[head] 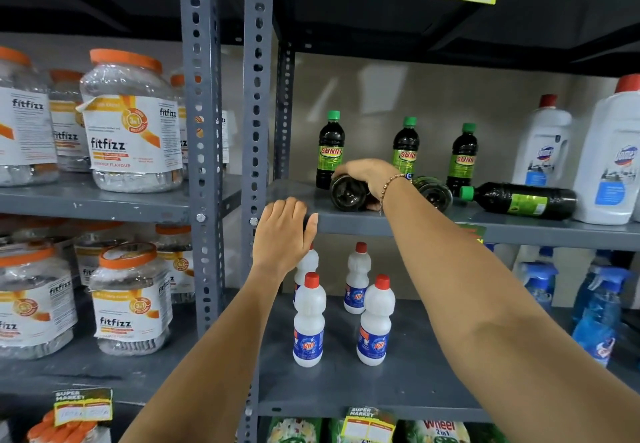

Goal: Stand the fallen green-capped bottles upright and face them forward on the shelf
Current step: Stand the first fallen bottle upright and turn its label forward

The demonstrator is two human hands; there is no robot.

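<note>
right hand (369,176) grips fallen bottle (348,193) on shelf (346,222).

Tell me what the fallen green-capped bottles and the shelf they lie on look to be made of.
Fallen bottles: probably clear glossy plastic holding dark liquid; highlights glint on the walls, and the base of the one under the right hand is moulded. Glass can't be ruled out. Caps look like ribbed green plastic. Shelf: grey painted metal, judging by its thin folded edge and the bolted, perforated uprights.
</note>
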